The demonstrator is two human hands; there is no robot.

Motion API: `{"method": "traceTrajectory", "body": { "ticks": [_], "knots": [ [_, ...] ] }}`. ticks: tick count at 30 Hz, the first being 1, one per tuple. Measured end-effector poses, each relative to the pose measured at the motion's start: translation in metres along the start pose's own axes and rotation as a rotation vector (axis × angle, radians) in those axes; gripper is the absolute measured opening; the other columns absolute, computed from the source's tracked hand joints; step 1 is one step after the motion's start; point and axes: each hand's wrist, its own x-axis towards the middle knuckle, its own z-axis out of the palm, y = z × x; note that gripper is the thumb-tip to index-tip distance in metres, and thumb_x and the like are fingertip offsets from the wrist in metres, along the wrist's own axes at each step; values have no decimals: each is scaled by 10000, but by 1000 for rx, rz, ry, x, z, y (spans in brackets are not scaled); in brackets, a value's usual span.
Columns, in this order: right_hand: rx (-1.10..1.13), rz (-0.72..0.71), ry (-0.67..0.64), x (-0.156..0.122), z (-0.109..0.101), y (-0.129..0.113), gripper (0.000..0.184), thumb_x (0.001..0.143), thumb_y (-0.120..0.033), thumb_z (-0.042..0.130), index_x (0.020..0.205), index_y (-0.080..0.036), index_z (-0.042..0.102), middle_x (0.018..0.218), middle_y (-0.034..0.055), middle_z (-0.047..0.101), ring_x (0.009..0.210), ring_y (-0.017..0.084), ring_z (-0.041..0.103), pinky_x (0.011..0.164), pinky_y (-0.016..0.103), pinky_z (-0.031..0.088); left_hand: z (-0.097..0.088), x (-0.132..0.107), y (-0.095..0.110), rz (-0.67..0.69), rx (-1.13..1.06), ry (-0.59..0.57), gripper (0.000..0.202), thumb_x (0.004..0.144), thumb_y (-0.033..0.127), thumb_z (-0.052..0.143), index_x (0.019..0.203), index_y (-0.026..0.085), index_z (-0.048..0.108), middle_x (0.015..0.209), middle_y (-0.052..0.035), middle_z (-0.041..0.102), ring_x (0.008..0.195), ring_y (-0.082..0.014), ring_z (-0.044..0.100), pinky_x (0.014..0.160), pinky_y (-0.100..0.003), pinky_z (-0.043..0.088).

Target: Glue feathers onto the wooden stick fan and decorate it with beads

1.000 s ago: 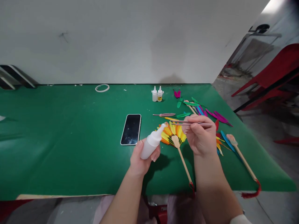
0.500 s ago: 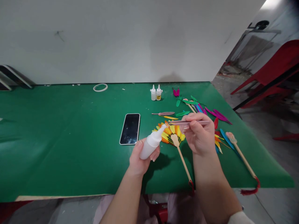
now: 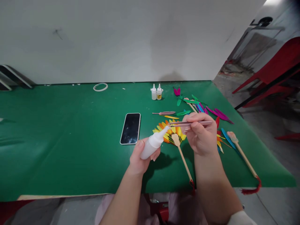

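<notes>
My left hand [image 3: 143, 155] is wrapped round a white squeeze bottle [image 3: 151, 146], its nozzle tilted up to the right. A pair of tweezers [image 3: 194, 123] is pinched in my right hand [image 3: 202, 134], pointing left. Their tips meet the nozzle's end; a tiny orange-brown thing shows there, too small to name. Below and behind them lies a feather fan [image 3: 175, 139] of yellow and orange feathers, with a wooden handle and a red tassel.
A phone [image 3: 130, 128] lies left of the bottle. Two small bottles [image 3: 156, 92] and a white ring [image 3: 100, 87] sit toward the wall. Loose feathers [image 3: 220, 115] and another tasselled wooden handle [image 3: 245, 155] spread over the right side of the green table [image 3: 77, 150].
The bottle's nozzle has shifted slightly right, closer against the tweezer tips. My right hand has moved a little to the right. Both hands keep their holds.
</notes>
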Motion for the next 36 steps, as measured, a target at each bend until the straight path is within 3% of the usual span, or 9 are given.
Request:
{"method": "traceTrajectory", "body": {
  "ticks": [15,21,30,33,36],
  "knots": [
    [-83,40,-1,-1,0,-3,83,673,-312,707,694,-235,689,564,-15,598,458,95,531,414,235,443,-9,-1,7,29,99,21,493,782,544,411,525,140,524,412,-15,414,378,-91,370,396,-240,277],
    [-77,41,-43,-2,-1,-3,62,711,-280,675,707,-220,687,533,-19,582,462,100,544,424,239,445,-10,0,10,49,116,47,476,784,525,420,543,135,546,415,-14,404,388,-97,376,402,-246,272],
    [-41,124,-33,-3,-2,-5,188,787,-359,582,668,-217,614,482,-35,534,393,98,522,347,218,408,-7,1,13,83,97,50,476,777,539,423,526,144,514,401,0,391,379,-89,373,407,-242,275],
    [-35,123,35,-2,-3,-4,205,794,-384,568,676,-221,609,510,-34,547,398,91,526,335,208,399,-8,0,13,102,125,79,457,771,552,449,632,133,568,424,1,442,388,-93,404,402,-231,296],
    [-90,121,98,0,-5,-2,226,791,-437,560,753,-229,642,554,-16,596,466,106,572,398,225,460,-15,0,10,146,198,104,397,771,519,511,826,136,596,548,-20,564,451,-107,487,428,-226,366]
  ]
}}
